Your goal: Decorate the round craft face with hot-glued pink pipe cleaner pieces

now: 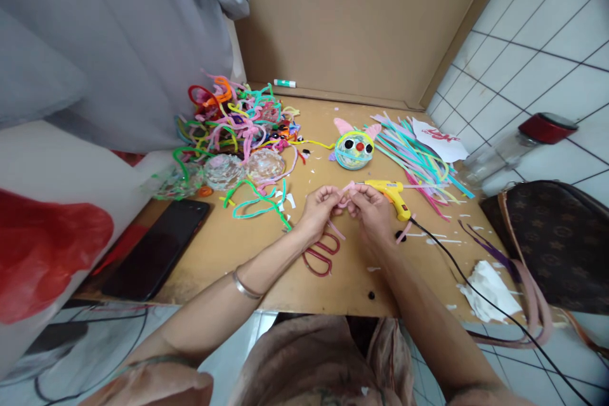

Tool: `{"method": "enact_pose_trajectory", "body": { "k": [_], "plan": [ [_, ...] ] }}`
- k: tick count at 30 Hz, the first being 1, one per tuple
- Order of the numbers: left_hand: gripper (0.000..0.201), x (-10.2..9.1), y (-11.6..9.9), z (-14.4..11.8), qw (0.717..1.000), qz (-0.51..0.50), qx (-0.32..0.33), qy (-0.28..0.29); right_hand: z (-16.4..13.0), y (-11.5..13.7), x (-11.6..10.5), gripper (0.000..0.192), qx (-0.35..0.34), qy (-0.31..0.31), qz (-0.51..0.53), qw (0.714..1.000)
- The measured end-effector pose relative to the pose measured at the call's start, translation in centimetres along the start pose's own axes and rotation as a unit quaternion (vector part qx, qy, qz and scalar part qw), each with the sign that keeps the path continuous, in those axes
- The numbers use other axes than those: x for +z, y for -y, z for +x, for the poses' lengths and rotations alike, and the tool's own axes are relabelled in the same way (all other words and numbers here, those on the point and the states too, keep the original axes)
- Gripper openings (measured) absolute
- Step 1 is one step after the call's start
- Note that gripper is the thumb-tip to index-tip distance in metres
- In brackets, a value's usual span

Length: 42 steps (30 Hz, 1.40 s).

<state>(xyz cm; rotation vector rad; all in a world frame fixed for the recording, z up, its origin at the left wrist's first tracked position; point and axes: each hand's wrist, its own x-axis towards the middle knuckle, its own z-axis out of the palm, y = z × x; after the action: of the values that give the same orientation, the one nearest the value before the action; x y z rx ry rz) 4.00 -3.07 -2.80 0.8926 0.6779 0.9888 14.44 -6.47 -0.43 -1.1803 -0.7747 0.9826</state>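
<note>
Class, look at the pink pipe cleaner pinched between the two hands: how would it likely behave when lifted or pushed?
The pink pipe cleaner, held by left hand and right hand, probably bends easily and keeps its shape, like the curled ones in the pile. It looks thin, so likely very light. Its fuzzy surface should grip rather than slip.

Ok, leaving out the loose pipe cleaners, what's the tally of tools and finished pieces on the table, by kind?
Glue gun: 1
Scissors: 1
Phone: 1
Glue stick: 1
Decorated face with eyes: 1
Clear plastic domes: 3
Total: 8
</note>
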Motion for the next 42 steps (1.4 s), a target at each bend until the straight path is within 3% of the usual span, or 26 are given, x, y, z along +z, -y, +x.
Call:
{"method": "enact_pose_trajectory", "body": {
  "k": [9, 27, 42],
  "plan": [
    [0.029, 0.2, -0.6, -0.2, 1.0, -0.007, 0.005, 0.002, 0.0, -0.1, -0.2, 0.024, -0.014, -0.01, -0.035, 0.999],
    [0.029, 0.3, -0.9, -0.3, 0.998, -0.06, 0.024, 0.019, -0.5, -0.3, -0.4, 0.014, -0.145, 0.022, -0.155, 0.977],
    [0.03, 0.3, -1.0, -0.4, 0.995, -0.089, 0.009, 0.035, -0.4, -0.7, -0.7, 0.011, -0.171, 0.026, -0.175, 0.969]
  ]
}}
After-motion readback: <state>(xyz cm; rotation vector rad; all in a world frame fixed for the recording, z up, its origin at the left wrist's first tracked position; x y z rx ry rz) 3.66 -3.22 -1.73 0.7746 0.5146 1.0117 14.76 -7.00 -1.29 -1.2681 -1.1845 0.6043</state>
